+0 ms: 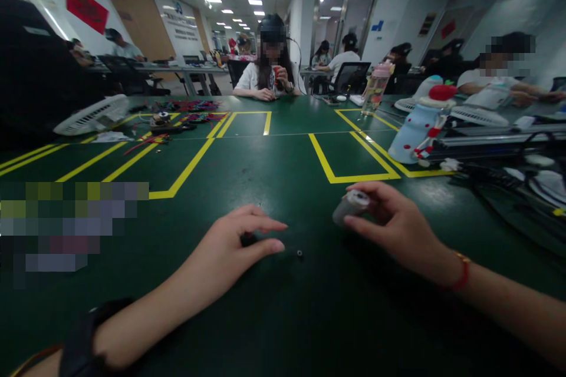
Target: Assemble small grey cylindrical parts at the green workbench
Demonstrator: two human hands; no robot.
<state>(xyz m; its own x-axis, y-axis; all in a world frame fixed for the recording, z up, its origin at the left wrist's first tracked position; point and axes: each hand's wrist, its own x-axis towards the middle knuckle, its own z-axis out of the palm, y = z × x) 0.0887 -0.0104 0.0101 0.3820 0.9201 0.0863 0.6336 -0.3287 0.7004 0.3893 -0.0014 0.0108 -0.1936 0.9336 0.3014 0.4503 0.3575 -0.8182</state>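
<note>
On the green table [283,318] lies a tiny dark ring-like part [299,254], perhaps a nut or small bearing. Just left of it is my left hand [247,235], thumb and forefinger apart with nothing between them. My right hand [393,224] grips a grey cylinder [351,207] between thumb and fingers. The cylinder is tilted, and its upper end shows a pale rim with a dark opening. What the cylinder is exactly, I cannot make out.
Yellow tape [362,178] marks out areas on the table. A blue bottle [407,132] and black cables [499,206] are on the right. Red wires [194,106] and a white fan [95,116] lie at the left. Across the table sits a person [269,65].
</note>
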